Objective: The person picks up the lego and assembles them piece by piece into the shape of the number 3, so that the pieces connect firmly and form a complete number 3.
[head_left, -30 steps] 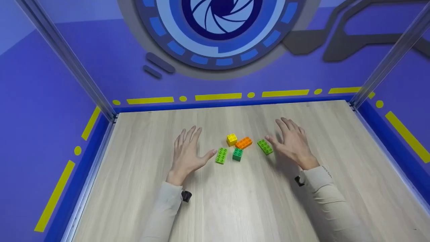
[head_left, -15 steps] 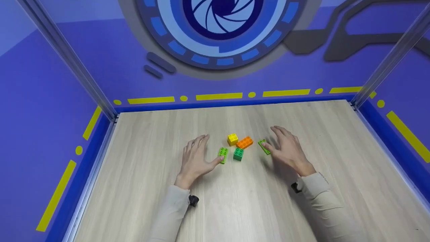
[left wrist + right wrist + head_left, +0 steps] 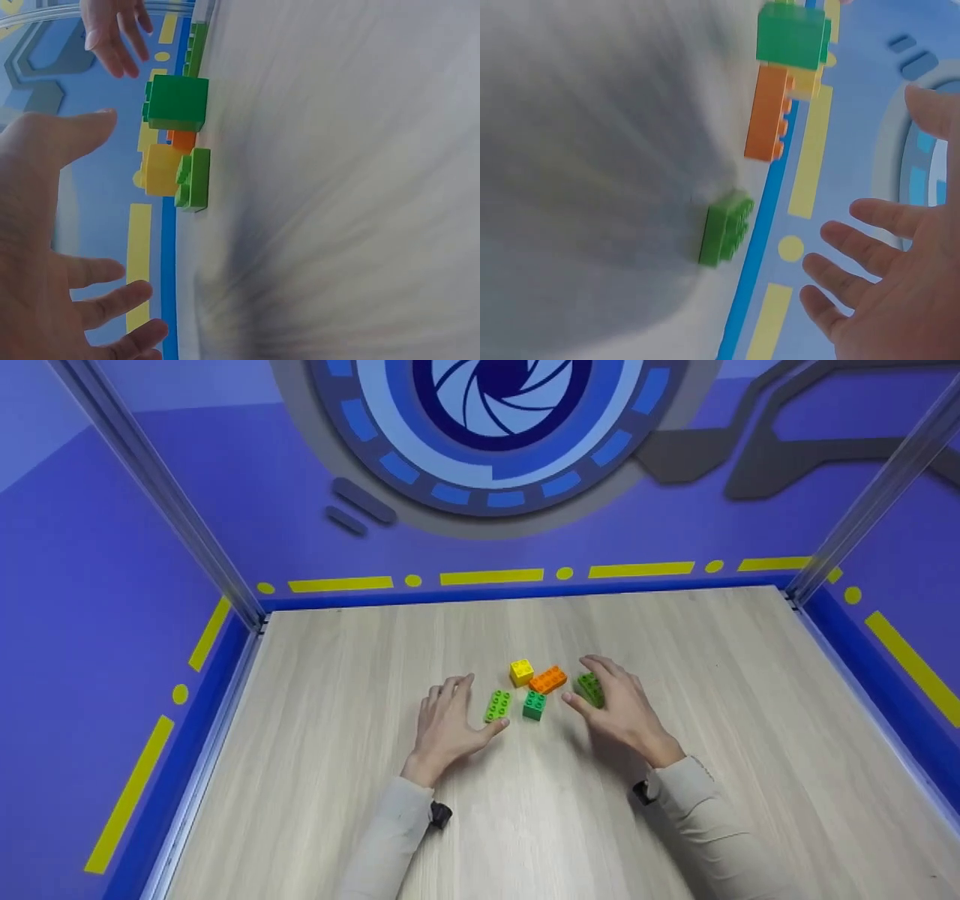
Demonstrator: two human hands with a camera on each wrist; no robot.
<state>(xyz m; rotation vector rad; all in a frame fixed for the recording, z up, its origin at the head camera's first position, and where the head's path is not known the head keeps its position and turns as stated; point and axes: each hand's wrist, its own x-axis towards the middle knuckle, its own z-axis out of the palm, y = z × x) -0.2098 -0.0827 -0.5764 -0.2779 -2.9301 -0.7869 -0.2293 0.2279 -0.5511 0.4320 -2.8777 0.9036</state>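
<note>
My left hand [image 3: 448, 729] hovers with spread fingers beside a flat light green toy brick [image 3: 498, 706], its thumb tip overlapping the brick's near end in the head view. My right hand [image 3: 624, 709] hangs over another flat light green brick [image 3: 590, 688], thumb and fingers apart on either side and partly hiding it. Neither hand holds anything. Between them stand a yellow brick [image 3: 521, 672], an orange brick [image 3: 548, 680] and a dark green brick [image 3: 534, 705]. In the right wrist view, a gap shows between the fingers [image 3: 862, 251] and the light green brick [image 3: 726, 227].
The bricks lie on a light wooden table [image 3: 525, 825]. A blue-purple wall [image 3: 480, 551] with yellow marks rises behind it, with side walls left and right. Metal posts [image 3: 169, 502] stand at the back corners. A small black device sits on each wrist.
My left hand has moved right and nearer to me, close to the left light green brick. My right hand has come left and down over the other one. The bricks have not moved.
</note>
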